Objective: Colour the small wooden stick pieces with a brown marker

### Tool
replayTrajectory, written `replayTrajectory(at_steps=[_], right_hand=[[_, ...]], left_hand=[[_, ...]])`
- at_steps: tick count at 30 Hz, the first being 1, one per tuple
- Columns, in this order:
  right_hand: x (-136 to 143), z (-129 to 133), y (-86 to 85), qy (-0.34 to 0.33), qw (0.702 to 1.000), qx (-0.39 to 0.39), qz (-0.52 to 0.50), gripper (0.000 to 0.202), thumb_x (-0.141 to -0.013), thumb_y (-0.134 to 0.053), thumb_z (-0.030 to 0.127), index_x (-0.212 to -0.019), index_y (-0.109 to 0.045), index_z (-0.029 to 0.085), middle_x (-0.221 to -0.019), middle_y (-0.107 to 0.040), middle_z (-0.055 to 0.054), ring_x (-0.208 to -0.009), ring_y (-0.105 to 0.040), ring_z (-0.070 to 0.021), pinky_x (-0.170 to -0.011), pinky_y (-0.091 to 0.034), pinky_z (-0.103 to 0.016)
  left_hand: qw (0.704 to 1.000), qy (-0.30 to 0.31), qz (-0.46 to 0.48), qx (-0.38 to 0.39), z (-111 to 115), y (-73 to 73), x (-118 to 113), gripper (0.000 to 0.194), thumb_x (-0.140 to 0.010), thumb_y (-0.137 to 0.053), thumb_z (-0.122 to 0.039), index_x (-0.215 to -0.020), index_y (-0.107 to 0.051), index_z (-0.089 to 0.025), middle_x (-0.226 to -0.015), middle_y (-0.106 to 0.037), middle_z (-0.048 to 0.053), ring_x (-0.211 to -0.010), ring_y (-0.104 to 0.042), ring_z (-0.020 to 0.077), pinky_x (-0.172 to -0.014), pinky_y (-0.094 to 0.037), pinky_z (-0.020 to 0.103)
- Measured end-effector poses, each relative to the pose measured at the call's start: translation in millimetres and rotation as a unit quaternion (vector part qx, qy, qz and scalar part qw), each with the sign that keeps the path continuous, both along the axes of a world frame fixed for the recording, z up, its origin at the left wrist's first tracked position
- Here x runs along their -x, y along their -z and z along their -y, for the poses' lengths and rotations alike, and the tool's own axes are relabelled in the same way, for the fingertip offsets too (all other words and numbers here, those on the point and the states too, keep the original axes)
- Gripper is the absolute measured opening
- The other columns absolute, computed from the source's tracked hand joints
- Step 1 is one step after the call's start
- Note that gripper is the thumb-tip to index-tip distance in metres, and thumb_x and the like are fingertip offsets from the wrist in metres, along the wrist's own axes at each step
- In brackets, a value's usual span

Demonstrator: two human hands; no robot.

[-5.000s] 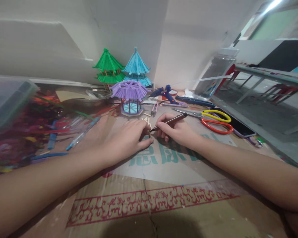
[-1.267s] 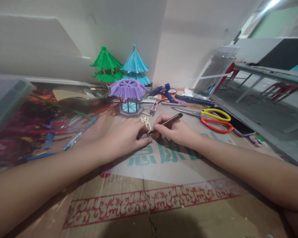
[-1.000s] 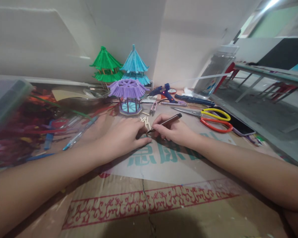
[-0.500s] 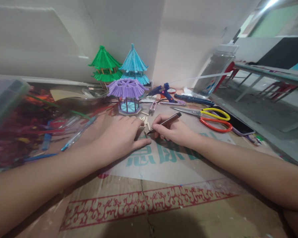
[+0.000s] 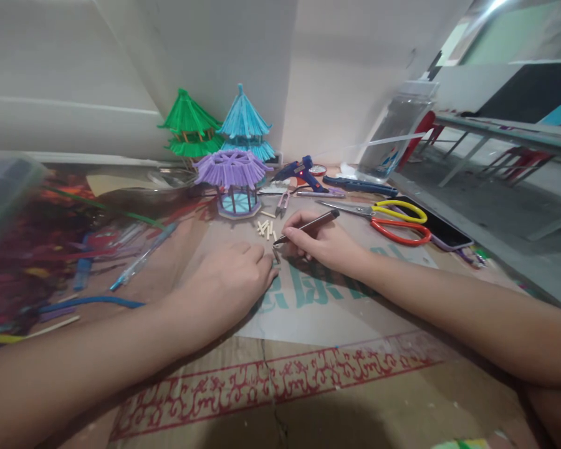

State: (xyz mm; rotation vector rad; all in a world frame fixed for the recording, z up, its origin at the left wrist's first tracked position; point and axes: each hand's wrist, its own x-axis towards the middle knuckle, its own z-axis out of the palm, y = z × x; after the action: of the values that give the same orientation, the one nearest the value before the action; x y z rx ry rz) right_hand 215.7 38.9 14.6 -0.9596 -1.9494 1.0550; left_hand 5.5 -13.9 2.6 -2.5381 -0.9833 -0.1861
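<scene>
My right hand [image 5: 320, 240] is closed around a black marker pen [image 5: 311, 228], its tip pointing down and left. That tip meets a small stick [image 5: 276, 254], which looks dark along its length. My left hand [image 5: 236, 271] rests on the paper, fingers curled, with its fingertips at the stick's lower end; the thumb is mostly hidden. Just beyond lie several short pale sticks [image 5: 264, 228] in a loose pile. Behind them stands a small pavilion model with a purple roof [image 5: 232, 168].
Green [image 5: 191, 118] and blue [image 5: 244, 118] roofed models stand by the wall. A glue gun [image 5: 302, 171], snips [image 5: 283, 204], scissors with yellow and red handles [image 5: 397, 221], a utility knife [image 5: 358, 186] and a phone [image 5: 442, 227] lie to the right. Craft scraps [image 5: 32, 249] crowd the left.
My left hand has drawn slightly back toward me and its fingers have curled in, uncovering more of the pale sticks. The marker tip stays by the small stick. The view has shifted a little.
</scene>
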Motion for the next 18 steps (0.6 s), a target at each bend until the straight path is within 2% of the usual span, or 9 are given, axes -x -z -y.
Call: replayTrajectory(at_steps=[3,7,10,18], right_hand=[[0,-1,0.3,0.013,1.0,-0.005,0.007,0.014,-0.096,-0.059,0.033,-0.09,-0.058,0.02,-0.068,-0.063,0.002,-0.058,-0.058,-0.0121,-0.052,-0.046,-0.025],[-1,-2,1.5,0.015,1.0,-0.013,0.015,0.016,-0.095,-0.059,0.036,-0.092,-0.058,0.02,-0.07,-0.063,0.002,-0.058,-0.058,-0.0114,-0.052,-0.046,-0.025],[-1,-3,2.0,0.01,0.999,-0.023,0.021,0.016,-0.095,-0.059,0.036,-0.093,-0.059,0.019,-0.071,-0.063,0.001,-0.058,-0.058,-0.0113,-0.052,-0.046,-0.025],[-2,-1,-1.9,-0.011,0.999,-0.008,0.031,0.011,-0.09,-0.062,0.029,-0.095,-0.06,0.019,-0.075,-0.066,0.0,-0.063,-0.061,-0.013,-0.055,-0.047,-0.025]], left_hand=[[0.999,-0.015,-0.028,-0.005,7,-4.2,-1,0.018,-0.099,-0.053,-0.022,-0.103,-0.067,-0.012,-0.083,-0.064,0.009,-0.073,-0.063,0.0263,-0.063,-0.048,0.039],[0.995,-0.054,-0.061,0.063,15,-11.0,-3,0.034,-0.094,-0.055,-0.013,-0.128,-0.06,-0.013,-0.086,-0.067,0.007,-0.069,-0.066,0.0249,-0.058,-0.049,0.035],[0.99,-0.07,-0.068,0.106,16,-15.1,-5,0.036,-0.093,-0.054,-0.01,-0.129,-0.06,-0.014,-0.087,-0.069,0.008,-0.07,-0.069,0.026,-0.059,-0.053,0.037],[0.977,-0.099,-0.107,0.157,19,-30.7,-14,0.041,-0.092,-0.048,-0.004,-0.131,-0.059,-0.01,-0.095,-0.074,0.013,-0.075,-0.072,0.0265,-0.063,-0.057,0.037]])
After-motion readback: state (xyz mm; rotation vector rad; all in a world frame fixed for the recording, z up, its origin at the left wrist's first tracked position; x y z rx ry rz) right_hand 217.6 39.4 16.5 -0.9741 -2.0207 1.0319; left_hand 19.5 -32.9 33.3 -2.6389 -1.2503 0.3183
